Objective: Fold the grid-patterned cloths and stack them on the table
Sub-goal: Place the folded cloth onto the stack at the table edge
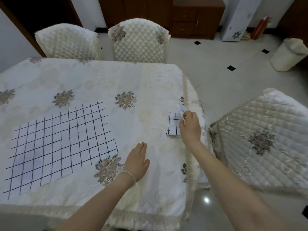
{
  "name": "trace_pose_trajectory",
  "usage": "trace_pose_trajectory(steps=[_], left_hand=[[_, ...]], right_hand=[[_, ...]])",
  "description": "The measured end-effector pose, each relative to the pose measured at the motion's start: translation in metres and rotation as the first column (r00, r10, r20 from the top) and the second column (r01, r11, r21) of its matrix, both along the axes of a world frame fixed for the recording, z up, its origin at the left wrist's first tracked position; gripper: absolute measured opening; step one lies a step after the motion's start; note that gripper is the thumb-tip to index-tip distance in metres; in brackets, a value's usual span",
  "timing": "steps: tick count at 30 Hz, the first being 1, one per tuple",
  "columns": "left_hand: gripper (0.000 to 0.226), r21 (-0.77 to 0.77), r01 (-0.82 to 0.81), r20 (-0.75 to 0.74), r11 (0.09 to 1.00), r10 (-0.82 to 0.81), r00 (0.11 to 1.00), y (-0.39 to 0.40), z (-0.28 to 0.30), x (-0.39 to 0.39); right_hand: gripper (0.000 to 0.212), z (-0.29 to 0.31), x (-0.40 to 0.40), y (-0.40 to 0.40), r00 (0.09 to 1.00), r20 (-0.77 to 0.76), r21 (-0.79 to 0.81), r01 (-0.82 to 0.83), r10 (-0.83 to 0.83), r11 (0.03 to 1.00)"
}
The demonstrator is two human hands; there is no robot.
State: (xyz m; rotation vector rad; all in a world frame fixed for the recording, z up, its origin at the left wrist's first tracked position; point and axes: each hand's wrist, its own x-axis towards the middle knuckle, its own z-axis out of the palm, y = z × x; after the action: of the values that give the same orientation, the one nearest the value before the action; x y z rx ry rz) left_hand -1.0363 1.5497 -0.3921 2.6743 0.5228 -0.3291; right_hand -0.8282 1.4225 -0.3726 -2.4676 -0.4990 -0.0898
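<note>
A folded grid-patterned cloth lies at right of centre, near the table edge. The right hand rests over its right side, fingers curled and pinching a raised corner. The left hand lies flat, fingers straight and together, on the floral tablecloth at lower centre. An unfolded grid cloth lies spread at left. No writing or label is legible.

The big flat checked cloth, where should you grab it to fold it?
Pinch the big checked cloth at its two near corners, coming from the table's front edge. It lies spread flat, so those corners probably lift most easily.
</note>
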Motion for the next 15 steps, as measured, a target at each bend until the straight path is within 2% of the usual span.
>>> trace_pose_trajectory(steps=[2,4,6,11,13,15], left_hand=[[0.063,0.002,0.003,-0.012,1.000,-0.003,1.000,-0.001,0.000,0.005],[0.063,0.004,0.008,-0.011,1.000,-0.008,1.000,-0.001,0.000,0.010],[0.062,0.008,0.016,-0.003,1.000,-0.016,1.000,0.000,0.000,0.016],[0.062,0.000,0.017,0.001,1.000,-0.017,1.000,0.001,-0.001,0.026],[0.062,-0.006,0.021,0.003,1.000,-0.021,1.000,-0.001,-0.001,0.029],[0.061,0.000,0.033,0.014,0.999,-0.033,0.999,-0.003,-0.003,0.032]], right_hand=[[0.016,-0.019,-0.007,0.011,0.991,-0.069,-0.226,-0.128,0.115,0.966],[0.017,-0.032,-0.013,0.017,0.976,-0.149,-0.300,-0.196,0.157,0.934],[0.014,-0.037,-0.017,0.018,0.968,-0.189,-0.255,-0.213,0.167,0.943],[0.012,-0.042,-0.018,0.010,0.952,-0.160,-0.127,-0.280,0.259,0.951],[0.024,-0.041,-0.009,0.006,0.946,-0.075,-0.109,-0.323,0.316,0.940],[0.045,-0.041,0.011,0.004,0.918,0.041,-0.167,-0.383,0.395,0.908]])
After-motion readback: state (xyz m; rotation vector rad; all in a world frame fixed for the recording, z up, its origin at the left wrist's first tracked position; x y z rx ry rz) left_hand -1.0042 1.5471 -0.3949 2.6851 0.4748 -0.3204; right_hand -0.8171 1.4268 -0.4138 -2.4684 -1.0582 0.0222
